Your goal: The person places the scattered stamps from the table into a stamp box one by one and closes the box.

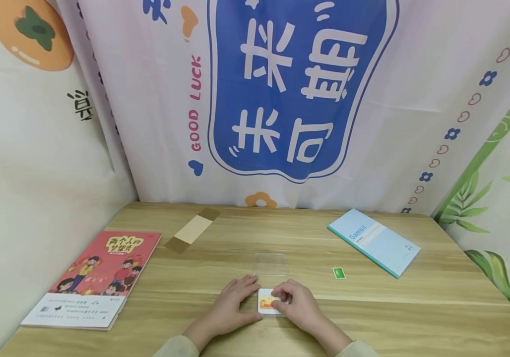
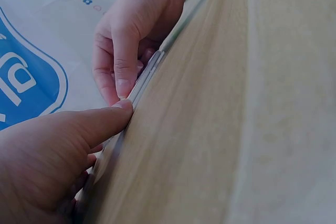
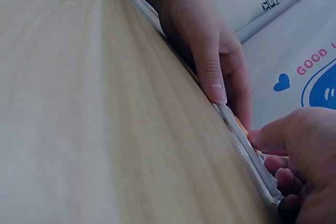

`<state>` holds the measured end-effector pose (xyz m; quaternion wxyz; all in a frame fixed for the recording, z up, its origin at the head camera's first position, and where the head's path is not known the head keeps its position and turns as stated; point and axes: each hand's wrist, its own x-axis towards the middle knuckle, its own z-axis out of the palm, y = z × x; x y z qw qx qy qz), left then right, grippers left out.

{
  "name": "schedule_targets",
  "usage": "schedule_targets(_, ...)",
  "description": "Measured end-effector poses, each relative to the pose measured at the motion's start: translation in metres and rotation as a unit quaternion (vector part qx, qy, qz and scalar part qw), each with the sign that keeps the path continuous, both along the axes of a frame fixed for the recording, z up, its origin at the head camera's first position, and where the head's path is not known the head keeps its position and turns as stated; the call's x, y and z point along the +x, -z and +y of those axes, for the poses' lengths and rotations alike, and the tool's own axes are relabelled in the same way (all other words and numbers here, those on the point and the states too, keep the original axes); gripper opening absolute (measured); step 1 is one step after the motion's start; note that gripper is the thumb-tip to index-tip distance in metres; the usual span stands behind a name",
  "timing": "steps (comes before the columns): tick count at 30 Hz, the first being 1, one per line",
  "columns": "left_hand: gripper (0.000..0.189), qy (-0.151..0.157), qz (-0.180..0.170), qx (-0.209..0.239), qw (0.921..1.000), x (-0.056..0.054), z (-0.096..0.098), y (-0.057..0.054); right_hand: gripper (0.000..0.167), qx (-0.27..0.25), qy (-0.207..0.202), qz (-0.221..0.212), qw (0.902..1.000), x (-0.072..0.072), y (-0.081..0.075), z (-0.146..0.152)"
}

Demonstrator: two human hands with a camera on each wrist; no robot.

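Note:
A small white rounded-corner card with orange and yellow print lies in front of me, on a shallow clear plastic case whose rim shows in the right wrist view. My left hand lies along its left side, fingers extended toward the far corner and thumb tip at the near left corner. With bent fingers, my right hand pinches at the card's right part, thumb and index finger over the print. The remaining right fingers curl by the far right edge. A clear plastic lid lies flat just beyond the card.
On the wooden table, a small green card lies to the right, with a light blue notebook behind it. A red and white book sits at the left. Brown and beige tape strips are at the back left.

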<state>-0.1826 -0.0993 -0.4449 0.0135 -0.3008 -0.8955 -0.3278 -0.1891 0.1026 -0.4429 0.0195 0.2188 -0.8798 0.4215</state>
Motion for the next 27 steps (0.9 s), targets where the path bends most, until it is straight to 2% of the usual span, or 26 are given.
schedule_targets(3,0.063,-0.002,0.001,-0.002,1.0,0.0,0.0,0.0,0.013,-0.021,-0.006,-0.013,0.9997,-0.001,-0.001,0.001)
schedule_targets(8,0.062,-0.008,0.004,-0.004,1.0,-0.001,0.0,0.002,0.019,-0.099,-0.017,-0.051,0.9937,-0.004,-0.01,0.012)
schedule_targets(12,0.063,-0.006,0.009,-0.003,0.9999,-0.001,0.0,0.002,0.022,-0.128,0.003,-0.05,0.9906,-0.008,-0.022,0.033)
schedule_targets(19,0.063,-0.007,0.011,-0.005,0.9999,0.0,0.001,0.001,0.027,-0.111,0.082,-0.042,0.9896,-0.02,-0.036,0.085)
schedule_targets(22,0.063,-0.006,0.006,-0.005,0.9999,0.001,0.001,0.0,0.028,-0.105,0.123,-0.052,0.9855,-0.026,-0.034,0.106)
schedule_targets(27,0.064,-0.007,0.001,-0.005,1.0,0.001,0.001,-0.001,0.027,-0.083,0.15,-0.041,0.9843,-0.037,-0.024,0.129)
